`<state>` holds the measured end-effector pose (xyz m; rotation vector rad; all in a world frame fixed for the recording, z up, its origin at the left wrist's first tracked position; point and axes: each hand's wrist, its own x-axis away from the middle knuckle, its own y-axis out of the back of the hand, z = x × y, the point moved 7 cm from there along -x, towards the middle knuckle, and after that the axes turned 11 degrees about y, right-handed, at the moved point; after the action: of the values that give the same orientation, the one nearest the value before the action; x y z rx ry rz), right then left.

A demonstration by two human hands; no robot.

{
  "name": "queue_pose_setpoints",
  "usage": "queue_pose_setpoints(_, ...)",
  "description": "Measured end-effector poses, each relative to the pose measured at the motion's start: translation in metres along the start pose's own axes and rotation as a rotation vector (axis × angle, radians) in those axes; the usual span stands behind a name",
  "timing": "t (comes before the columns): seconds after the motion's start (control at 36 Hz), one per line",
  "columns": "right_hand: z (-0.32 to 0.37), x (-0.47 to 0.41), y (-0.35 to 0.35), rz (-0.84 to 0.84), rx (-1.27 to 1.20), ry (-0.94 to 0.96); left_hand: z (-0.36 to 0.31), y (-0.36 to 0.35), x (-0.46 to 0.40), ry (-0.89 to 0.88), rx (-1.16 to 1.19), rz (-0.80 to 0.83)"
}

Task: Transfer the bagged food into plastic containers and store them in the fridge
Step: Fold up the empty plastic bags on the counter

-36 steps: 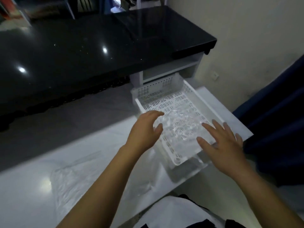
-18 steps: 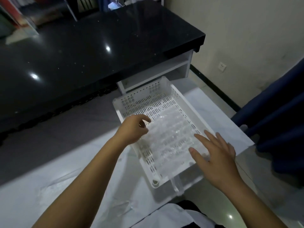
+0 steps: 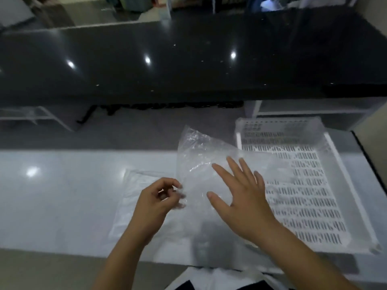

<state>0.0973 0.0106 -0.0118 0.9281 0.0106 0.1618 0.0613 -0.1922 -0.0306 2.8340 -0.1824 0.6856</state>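
Here the fingers of the left hand are curled in toward the thumb and pinch the left edge of a clear plastic bag, which stands lifted and crumpled above the white worktop. The right hand is spread wide, its fingers straight and apart, the palm facing down over the lower right part of the bag; whether it presses the film or hovers just above it cannot be told. The bag's upper corner rises toward the far edge of the worktop, and its right side drapes across the near left part of a white slotted plastic tray. The tray lies flat on the right end of the worktop, its far wall pierced with small holes. Under the left hand, a second flat sheet of clear plastic lies on the worktop. Beyond the worktop runs a strip of grey floor, then a long glossy black counter with bright light spots on it.
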Motion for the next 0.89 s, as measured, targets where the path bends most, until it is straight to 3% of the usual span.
queue_pose_setpoints(0.11, 0.024, -0.028, -0.048, 0.124, 0.08, 0.078, 0.025, 0.041, 0.007, 0.051, 0.048, -0.132)
queue_pose_setpoints(0.44, 0.073, -0.068, -0.156, 0.25, 0.275, 0.181, 0.088, 0.137, 0.022, 0.173, 0.049, -0.205)
queue_pose_setpoints(0.75, 0.058, -0.078, -0.231, 0.304, 0.446, 0.208, 0.127, 0.169, -0.011, 0.356, 0.115, -0.179)
queue_pose_setpoints(0.89, 0.058, -0.083, -0.233, 0.293, 0.474, 0.244, 0.117, 0.164, -0.036, 0.353, 0.075, -0.066)
